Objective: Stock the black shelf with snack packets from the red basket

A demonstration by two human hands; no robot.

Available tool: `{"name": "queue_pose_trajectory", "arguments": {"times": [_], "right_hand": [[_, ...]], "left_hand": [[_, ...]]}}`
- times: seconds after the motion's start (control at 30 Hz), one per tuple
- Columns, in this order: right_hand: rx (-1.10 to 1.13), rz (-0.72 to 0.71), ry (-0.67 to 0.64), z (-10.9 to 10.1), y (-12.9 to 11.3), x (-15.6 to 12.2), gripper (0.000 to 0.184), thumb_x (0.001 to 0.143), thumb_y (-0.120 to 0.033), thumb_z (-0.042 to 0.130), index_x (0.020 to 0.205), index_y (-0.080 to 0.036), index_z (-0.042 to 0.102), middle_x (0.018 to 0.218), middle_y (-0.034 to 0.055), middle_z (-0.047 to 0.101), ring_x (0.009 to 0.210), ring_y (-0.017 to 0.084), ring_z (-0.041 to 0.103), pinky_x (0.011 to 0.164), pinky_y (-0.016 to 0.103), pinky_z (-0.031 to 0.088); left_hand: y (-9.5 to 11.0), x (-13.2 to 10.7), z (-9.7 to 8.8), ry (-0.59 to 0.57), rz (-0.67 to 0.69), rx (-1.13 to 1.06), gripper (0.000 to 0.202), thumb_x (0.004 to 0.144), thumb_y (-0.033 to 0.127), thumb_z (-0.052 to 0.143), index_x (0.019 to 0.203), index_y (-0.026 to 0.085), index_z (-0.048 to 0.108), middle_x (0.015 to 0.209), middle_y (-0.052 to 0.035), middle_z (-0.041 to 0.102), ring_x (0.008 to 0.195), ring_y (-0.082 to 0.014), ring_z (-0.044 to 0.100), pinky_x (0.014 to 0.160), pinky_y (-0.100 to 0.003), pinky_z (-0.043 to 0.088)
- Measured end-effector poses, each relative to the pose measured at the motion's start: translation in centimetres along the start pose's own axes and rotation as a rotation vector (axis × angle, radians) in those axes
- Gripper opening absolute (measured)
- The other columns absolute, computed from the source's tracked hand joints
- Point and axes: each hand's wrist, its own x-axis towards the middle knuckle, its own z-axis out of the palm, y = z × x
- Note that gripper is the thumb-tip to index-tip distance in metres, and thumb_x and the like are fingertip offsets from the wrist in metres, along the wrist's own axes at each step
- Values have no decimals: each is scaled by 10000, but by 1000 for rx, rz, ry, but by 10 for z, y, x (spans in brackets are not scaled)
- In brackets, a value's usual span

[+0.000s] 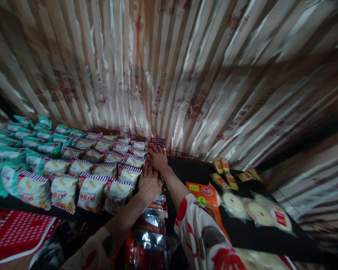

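A row of dark red and silver packets (157,141) runs from the back of the black shelf towards me. My right hand (158,159) lies flat on the far end of that row, fingers stretched out. Just nearer to me, my left hand (150,184) rests palm down on the same row, its fingers also extended. Packets under both palms are hidden. Close by on the left stand white snack bags (119,195) with red and blue striped edges, in several rows.
Teal snack bags (35,159) fill the far left. A red plastic basket (19,232) is below them. To the right lie an orange packet (205,198), round white wrapped cakes (259,213) and small yellow packets (220,180). Shiny printed sheeting (169,75) hangs behind.
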Motion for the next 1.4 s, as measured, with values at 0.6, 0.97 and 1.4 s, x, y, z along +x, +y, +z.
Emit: {"name": "queue_pose_trajectory", "arguments": {"times": [0.6,0.97,1.4], "right_hand": [[92,-18,65,-7,-2,-1,398,862,-373,483,1203,-177,544,1422,99,387,1363,234,206,1087,429,122],[661,114,565,-43,3,-62,408,911,-389,321,1124,-137,561,1208,119,571,1153,189,496,984,346,375],[963,-45,-12,6,-87,-325,216,866,-282,447,815,-214,646,643,16,643,582,146,597,559,259,454]], "left_hand": [[-1,0,-4,50,9,-87,476,821,262,427,1261,88,477,1395,-162,404,1348,-287,259,1096,-440,262],[8,-26,-26,151,167,-156,411,876,249,363,1237,90,479,1361,-147,448,1322,-239,316,1092,-431,299],[-85,-272,7,-646,88,-318,283,811,182,430,1011,225,625,1006,-70,671,964,-189,599,874,-315,470]]}}
